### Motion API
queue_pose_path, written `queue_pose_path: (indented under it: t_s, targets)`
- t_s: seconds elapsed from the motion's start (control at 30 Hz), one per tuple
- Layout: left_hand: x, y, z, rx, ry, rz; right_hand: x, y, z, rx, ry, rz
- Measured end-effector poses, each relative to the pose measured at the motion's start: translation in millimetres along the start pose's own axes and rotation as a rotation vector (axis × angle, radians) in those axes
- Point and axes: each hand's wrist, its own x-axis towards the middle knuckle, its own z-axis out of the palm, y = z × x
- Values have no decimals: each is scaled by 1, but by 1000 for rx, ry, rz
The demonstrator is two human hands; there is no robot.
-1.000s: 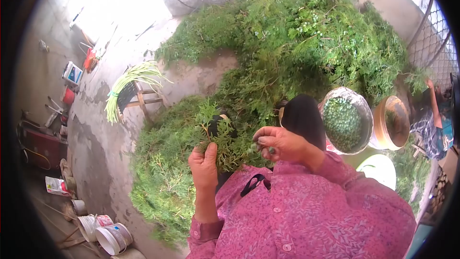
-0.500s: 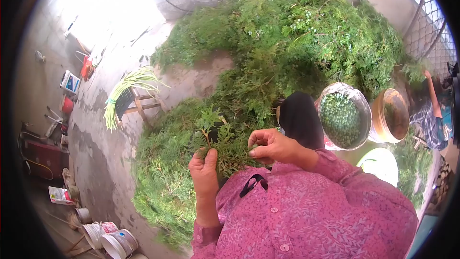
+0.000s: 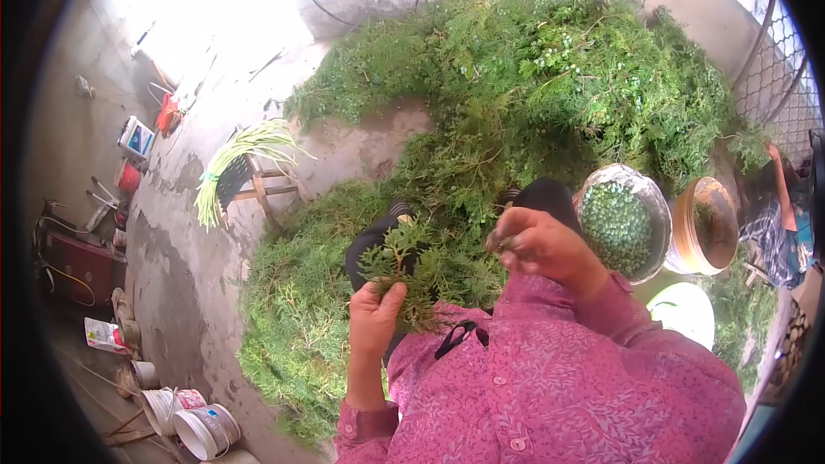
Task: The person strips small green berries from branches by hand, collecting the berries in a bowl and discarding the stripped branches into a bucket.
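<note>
My left hand is closed around the stem of a leafy evergreen branch, held upright over my lap with its sprays spreading to the right. My right hand is up beside the branch, apart from it, with thumb and fingers pinched together. Whatever sits between those fingertips is too small and blurred to make out. To the right of this hand stands a white-rimmed bucket filled with small round green cones.
A large heap of cut evergreen branches surrounds my legs. An orange-tan bucket stands beyond the cone bucket. A wooden stool carries a bundle of long green stalks. At right, another person's arm reaches to foliage.
My right hand has lifted away from the branch, moving right toward the cone bucket. My left hand still holds the branch. The whole view has shifted slightly.
</note>
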Motion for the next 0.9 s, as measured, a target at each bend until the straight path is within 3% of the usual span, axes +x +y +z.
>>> queue_pose_path:
  t_s: [0.17, 0.37, 0.43, 0.57, 0.63, 0.7, 0.77, 0.83, 0.9]
  targets:
    - [-3, 1, 10, 36, -60, -14, 22, -3, 25, 55, -142, 15]
    - [-5, 5, 10, 216, -116, -17, 38, -8, 51, -309, -145, -7]
    - [-5, 6, 17, 147, -130, -50, 41, 9, 62, -820, -84, -520]
    - [-4, 6, 19, 201, -168, 0, 46, 20, 62, -1132, -52, -609]
    - [-6, 15, 17, 443, -185, 65, 45, 17, 59, -1074, -54, -656]
    - [-9, 19, 6, 407, -206, 9, 39, -1, 53, -546, 132, -132]
    - [-13, 21, 1, 371, -226, -48, 49, -9, 13, 47, 67, -90]
    - [-15, 23, -2, 207, -203, -109, 55, -6, 3, 147, -5, -96]
    - [-15, 28, 3, 167, -243, -138, 55, 6, 8, 17, 32, 57]
